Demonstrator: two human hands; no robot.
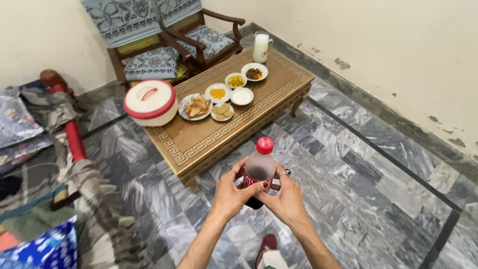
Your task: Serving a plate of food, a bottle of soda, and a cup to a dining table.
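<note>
Both hands wrapped around a dark bottle [259, 172] with a red cap, held upright above the marble floor [378, 199]: left hand [230, 193] closed on its left side, right hand [285, 198] closed on its right, fingers overlapping in front. Just beyond the grip, a low wooden table [199, 142]. Farther up it, small plates [219, 93] of food, a round casserole [150, 102] to the left, a milk jug [261, 48] at the far end.
</note>
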